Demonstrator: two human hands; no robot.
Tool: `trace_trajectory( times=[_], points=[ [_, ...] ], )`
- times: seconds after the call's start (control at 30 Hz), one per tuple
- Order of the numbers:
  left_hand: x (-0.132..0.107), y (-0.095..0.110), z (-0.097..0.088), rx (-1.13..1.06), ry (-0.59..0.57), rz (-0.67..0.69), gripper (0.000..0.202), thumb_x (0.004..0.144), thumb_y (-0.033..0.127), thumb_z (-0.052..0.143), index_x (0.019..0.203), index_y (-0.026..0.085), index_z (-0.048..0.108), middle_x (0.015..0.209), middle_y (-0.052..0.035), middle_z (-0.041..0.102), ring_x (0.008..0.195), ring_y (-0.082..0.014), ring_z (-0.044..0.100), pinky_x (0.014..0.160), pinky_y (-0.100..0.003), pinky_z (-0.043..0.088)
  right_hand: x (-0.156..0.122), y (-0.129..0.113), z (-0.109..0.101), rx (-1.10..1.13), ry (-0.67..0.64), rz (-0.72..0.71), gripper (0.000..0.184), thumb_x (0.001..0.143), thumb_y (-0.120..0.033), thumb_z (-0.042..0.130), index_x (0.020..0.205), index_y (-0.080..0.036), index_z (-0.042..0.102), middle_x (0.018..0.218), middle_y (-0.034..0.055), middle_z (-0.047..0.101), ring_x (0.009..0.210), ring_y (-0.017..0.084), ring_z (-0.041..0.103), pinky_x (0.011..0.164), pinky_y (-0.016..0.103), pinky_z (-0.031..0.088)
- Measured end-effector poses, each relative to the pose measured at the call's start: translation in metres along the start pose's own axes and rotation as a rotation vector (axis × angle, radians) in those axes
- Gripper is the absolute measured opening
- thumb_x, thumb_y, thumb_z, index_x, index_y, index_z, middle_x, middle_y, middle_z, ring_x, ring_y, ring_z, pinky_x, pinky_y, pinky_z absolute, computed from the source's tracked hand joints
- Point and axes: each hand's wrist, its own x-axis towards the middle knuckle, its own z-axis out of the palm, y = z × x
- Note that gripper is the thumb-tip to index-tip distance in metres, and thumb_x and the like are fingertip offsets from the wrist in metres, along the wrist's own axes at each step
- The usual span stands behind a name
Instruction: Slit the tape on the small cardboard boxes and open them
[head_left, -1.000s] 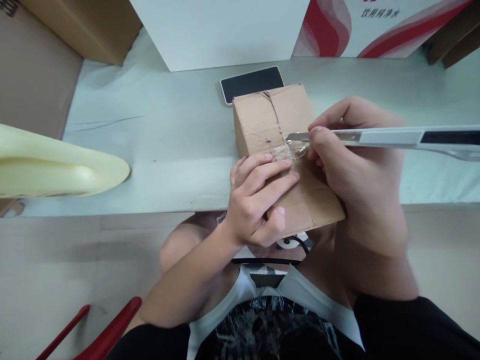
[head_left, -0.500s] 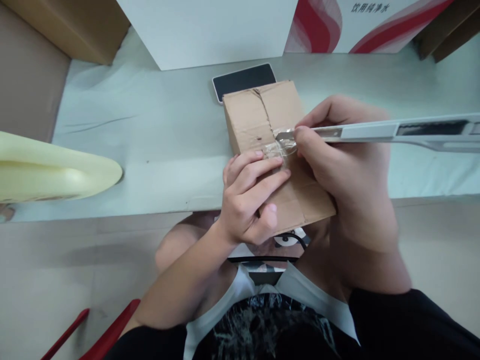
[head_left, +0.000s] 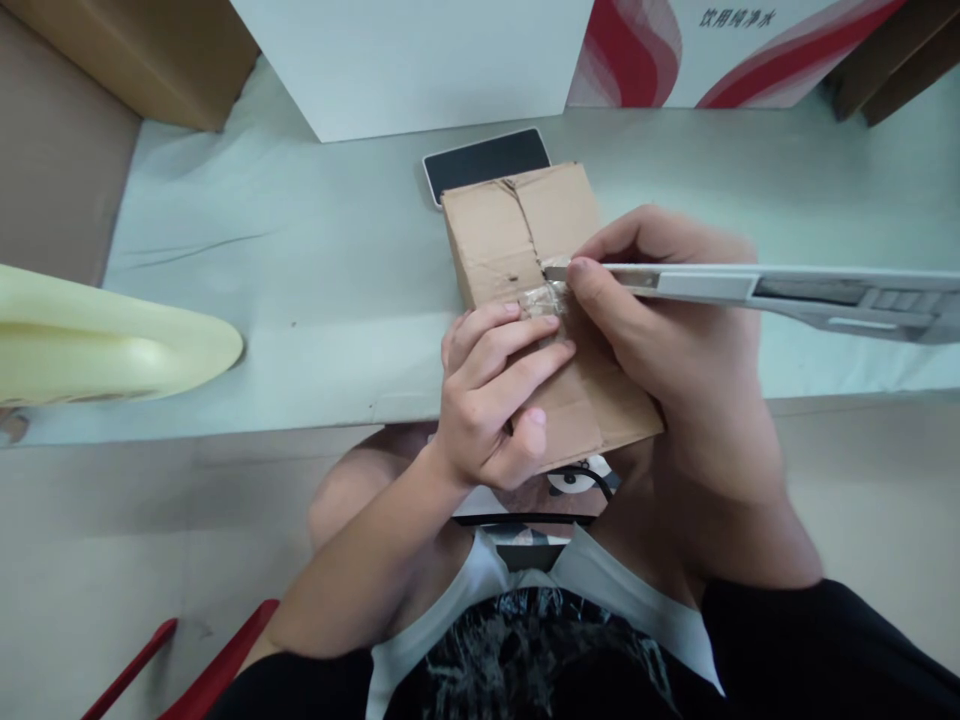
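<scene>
A small brown cardboard box (head_left: 555,205) lies tilted over the table's front edge, its near end toward my lap. My left hand (head_left: 491,395) grips it from the left, fingers across the top and thumb at the near side. Between the fingers of my right hand (head_left: 675,340) is a light grey utility knife (head_left: 705,285), its handle reaching out to the right. The blade tip touches the box at the middle seam, beside crumpled clear tape (head_left: 541,298). Part of the seam nearer me is covered by tape and my left fingers.
A phone (head_left: 484,165) lies behind the box on the pale table (head_left: 352,250). A white carton (head_left: 420,60) and a red-and-white carton (head_left: 727,65) stand at the back. A pale yellow rounded object (head_left: 112,345) is at left, near brown cardboard (head_left: 60,150). Red bars (head_left: 135,665) show below left.
My right hand and the knife have shifted slightly left, and the handle's far end has tipped toward me. The box and my left hand have barely moved.
</scene>
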Motion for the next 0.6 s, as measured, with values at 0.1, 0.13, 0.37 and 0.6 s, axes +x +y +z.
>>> trace_trajectory(
  times=[0.1, 0.13, 0.37, 0.6],
  points=[
    [0.001, 0.0, 0.0, -0.004, -0.002, 0.004, 0.049, 0.1, 0.041, 0.039, 0.132, 0.026, 0.073, 0.13, -0.0083, 0.077, 0.13, -0.0335, 0.062, 0.113, -0.056, 0.049, 0.002, 0.0, -0.001, 0.04, -0.037, 0.015, 0.016, 0.086, -0.027, 0.075, 0.076, -0.025, 0.063, 0.069, -0.0021, 0.065, 0.068, 0.016, 0.062, 0.068, 0.032, 0.053],
    [0.001, 0.0, -0.001, -0.009, 0.003, 0.004, 0.049, 0.1, 0.041, 0.039, 0.132, 0.025, 0.073, 0.13, -0.0086, 0.077, 0.13, -0.0335, 0.062, 0.113, -0.056, 0.05, 0.003, -0.001, -0.001, 0.043, -0.036, 0.015, 0.017, 0.086, -0.026, 0.075, 0.075, -0.024, 0.062, 0.068, -0.0026, 0.063, 0.067, 0.015, 0.061, 0.067, 0.032, 0.053],
    [0.002, 0.001, -0.003, 0.036, -0.014, 0.011, 0.049, 0.102, 0.043, 0.037, 0.128, 0.024, 0.074, 0.13, -0.0078, 0.077, 0.128, -0.0334, 0.065, 0.111, -0.055, 0.054, 0.002, -0.003, -0.001, 0.057, -0.006, 0.01, 0.021, 0.082, -0.013, 0.068, 0.067, -0.023, 0.057, 0.062, -0.0043, 0.06, 0.059, 0.012, 0.054, 0.06, 0.03, 0.045],
    [0.0, -0.001, 0.0, 0.032, -0.001, 0.004, 0.048, 0.101, 0.041, 0.039, 0.128, 0.023, 0.074, 0.13, -0.0086, 0.077, 0.128, -0.0331, 0.064, 0.112, -0.056, 0.054, 0.003, 0.008, 0.001, -0.011, -0.041, -0.049, 0.016, 0.081, -0.018, 0.074, 0.071, -0.025, 0.064, 0.067, -0.0037, 0.067, 0.061, 0.013, 0.057, 0.061, 0.031, 0.046]
  ],
)
